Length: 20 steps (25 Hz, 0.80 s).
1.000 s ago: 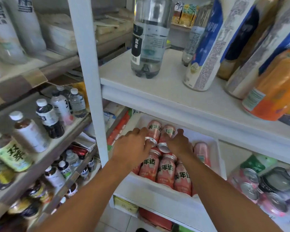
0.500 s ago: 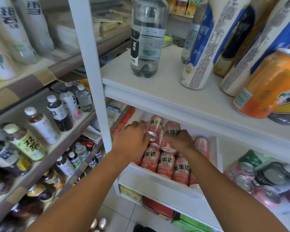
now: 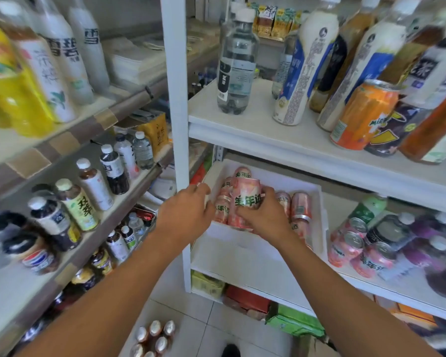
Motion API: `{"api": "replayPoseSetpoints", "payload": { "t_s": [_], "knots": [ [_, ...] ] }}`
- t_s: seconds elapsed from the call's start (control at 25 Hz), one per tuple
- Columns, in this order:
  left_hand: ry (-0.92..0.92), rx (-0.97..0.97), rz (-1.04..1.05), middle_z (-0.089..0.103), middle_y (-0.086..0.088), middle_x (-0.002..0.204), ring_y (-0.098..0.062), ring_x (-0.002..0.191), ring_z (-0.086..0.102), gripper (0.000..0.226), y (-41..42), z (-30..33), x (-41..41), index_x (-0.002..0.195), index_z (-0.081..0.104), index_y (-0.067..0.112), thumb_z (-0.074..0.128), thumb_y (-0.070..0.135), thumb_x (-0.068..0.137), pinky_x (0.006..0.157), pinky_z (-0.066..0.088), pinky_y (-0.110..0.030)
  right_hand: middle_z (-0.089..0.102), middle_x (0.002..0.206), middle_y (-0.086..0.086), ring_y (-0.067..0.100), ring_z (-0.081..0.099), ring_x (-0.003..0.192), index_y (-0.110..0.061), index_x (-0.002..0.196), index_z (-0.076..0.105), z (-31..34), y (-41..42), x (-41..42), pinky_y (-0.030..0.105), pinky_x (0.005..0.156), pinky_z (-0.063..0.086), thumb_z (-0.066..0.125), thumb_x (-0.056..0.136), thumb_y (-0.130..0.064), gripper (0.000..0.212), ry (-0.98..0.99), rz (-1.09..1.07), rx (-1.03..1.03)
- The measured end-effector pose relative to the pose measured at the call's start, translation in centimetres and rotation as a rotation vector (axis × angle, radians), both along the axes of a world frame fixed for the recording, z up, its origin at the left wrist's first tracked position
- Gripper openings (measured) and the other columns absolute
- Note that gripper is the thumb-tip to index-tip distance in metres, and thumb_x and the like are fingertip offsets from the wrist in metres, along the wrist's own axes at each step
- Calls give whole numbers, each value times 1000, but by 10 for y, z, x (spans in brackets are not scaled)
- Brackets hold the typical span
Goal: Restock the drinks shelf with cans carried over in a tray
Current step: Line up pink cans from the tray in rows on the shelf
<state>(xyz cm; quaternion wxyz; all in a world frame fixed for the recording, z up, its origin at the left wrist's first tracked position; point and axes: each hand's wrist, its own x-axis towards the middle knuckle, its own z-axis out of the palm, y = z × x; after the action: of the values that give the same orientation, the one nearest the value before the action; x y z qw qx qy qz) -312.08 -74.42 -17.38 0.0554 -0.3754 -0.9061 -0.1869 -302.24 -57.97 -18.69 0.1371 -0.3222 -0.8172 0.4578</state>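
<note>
Right hand (image 3: 264, 217) curls its fingers round a pink aluminium drink can (image 3: 243, 204) above the white foam tray (image 3: 245, 249) at the shelf's left front edge, left hand (image 3: 184, 212) pinching something small I can't identify, and that tilted can could slip and topple the packed cans below.

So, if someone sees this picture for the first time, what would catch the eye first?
Probably the two hands at the centre: the right hand grips a pink can lifted above the white tray of similar cans on the lower shelf, while the left hand is at the tray's left edge. Next, the orange can among tall bottles on the upper shelf, at right.
</note>
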Motion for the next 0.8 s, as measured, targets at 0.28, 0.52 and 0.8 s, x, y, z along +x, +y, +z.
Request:
{"api": "replayPoseSetpoints", "payload": {
  "t_s": [0.28,0.52,0.8],
  "knots": [
    [41,50,191,58,0,125,-26,103,60,32,-81,32,26,125,50,22,40,37,98,71,47,-35,56,96,-16,-5,55,79,-31,120,37,46,-72,-1,17,67,45,82,72,-30,66,159,203,89],
    [117,110,466,59,-2,117,-28,95,61,30,-160,71,61,121,51,22,40,39,98,68,51,-38,55,100,-19,-4,59,84,-33,122,36,81,-136,-3,14,67,48,85,70,-31,71,280,458,53],
    [208,45,782,62,-1,116,-28,94,62,30,-273,102,121,121,52,23,41,39,98,67,51,-38,59,111,-11,2,63,93,-32,127,38,94,-240,2,21,73,55,84,70,-35,73,396,719,-42]
  ]
}}
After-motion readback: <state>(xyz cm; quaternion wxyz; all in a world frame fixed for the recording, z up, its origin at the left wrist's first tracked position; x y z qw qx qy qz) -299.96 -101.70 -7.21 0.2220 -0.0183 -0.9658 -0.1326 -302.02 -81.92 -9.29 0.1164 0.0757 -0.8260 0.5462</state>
